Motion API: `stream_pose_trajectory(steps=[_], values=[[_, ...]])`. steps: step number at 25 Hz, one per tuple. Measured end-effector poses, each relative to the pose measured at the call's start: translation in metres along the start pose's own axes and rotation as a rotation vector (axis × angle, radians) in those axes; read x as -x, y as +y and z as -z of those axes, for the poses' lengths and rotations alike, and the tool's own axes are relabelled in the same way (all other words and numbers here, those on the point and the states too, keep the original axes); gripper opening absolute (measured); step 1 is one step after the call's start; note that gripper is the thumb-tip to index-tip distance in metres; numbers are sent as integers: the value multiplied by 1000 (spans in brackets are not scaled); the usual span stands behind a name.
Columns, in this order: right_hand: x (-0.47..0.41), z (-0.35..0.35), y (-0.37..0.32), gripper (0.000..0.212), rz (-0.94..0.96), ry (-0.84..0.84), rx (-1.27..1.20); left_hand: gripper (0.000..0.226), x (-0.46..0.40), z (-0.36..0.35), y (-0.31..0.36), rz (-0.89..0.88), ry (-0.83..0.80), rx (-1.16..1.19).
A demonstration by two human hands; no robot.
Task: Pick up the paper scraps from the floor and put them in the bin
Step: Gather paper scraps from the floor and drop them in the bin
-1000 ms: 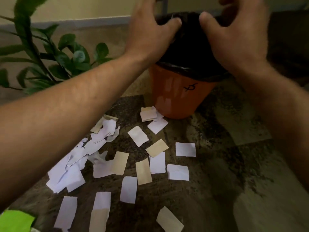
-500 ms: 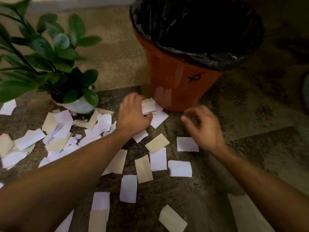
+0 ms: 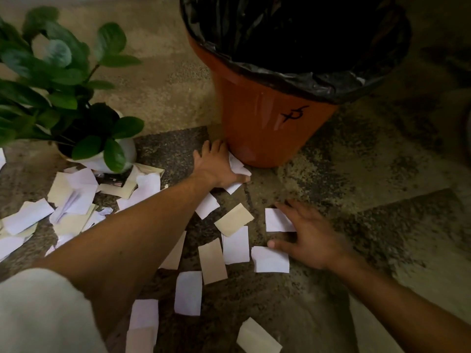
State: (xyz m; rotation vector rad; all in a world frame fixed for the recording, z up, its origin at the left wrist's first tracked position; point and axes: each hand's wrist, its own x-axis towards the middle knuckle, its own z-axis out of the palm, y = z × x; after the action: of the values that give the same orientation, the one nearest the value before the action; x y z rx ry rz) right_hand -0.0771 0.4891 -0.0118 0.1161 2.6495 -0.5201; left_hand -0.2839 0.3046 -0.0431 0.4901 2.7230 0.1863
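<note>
Several white and tan paper scraps lie on the speckled floor in front of an orange bin (image 3: 265, 133) lined with a black bag (image 3: 321, 82). My left hand (image 3: 216, 166) lies spread on scraps at the foot of the bin, fingers straight. A white scrap (image 3: 238, 166) buckles up between its thumb and forefinger. My right hand (image 3: 308, 238) is spread flat on the floor to the right, its fingers touching one white scrap (image 3: 276, 220) and its thumb touching another (image 3: 270, 259).
A leafy plant (image 3: 58, 80) in a white pot (image 3: 127, 154) stands to the left of the bin, with a heap of scraps (image 3: 74, 200) in front of it. More scraps (image 3: 188, 293) lie near the lower edge.
Both hands came down from the bin's rim to the floor. The left hand slid up against the bin's foot and flattened; the right hand spread out over the white scraps.
</note>
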Motion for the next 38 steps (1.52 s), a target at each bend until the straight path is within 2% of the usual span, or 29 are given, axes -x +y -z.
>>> stream_pose_trajectory(steps=[4,7,10,15,20,23,26,30,33,38], values=[[-9,-5,-12,89,-10,89,8,90,1,3,-11,-88,90,-94],[-14,-13,-16,82,-9,115,-10,65,12,-2,-17,-186,125,-73],[-18,-21,-24,78,21,137,-38,54,24,-4,-24,-241,85,-40],[-31,-24,-43,83,98,136,-4,58,45,0,-39,-317,-24,-59],[-37,-26,-60,103,153,27,80,99,65,7,-55,-470,-233,-209],[-42,-26,-74,104,172,-14,168,111,76,6,-60,-518,-283,-310],[-43,-28,-85,88,186,-20,205,99,86,2,-63,-509,-244,-299],[-45,-30,-93,63,214,-11,116,78,95,2,-67,-451,-257,-207],[-47,-30,-99,53,170,-32,15,65,102,1,-74,-388,-281,-164],[-45,-33,-102,45,108,-4,-76,58,118,1,-84,-278,-280,10]])
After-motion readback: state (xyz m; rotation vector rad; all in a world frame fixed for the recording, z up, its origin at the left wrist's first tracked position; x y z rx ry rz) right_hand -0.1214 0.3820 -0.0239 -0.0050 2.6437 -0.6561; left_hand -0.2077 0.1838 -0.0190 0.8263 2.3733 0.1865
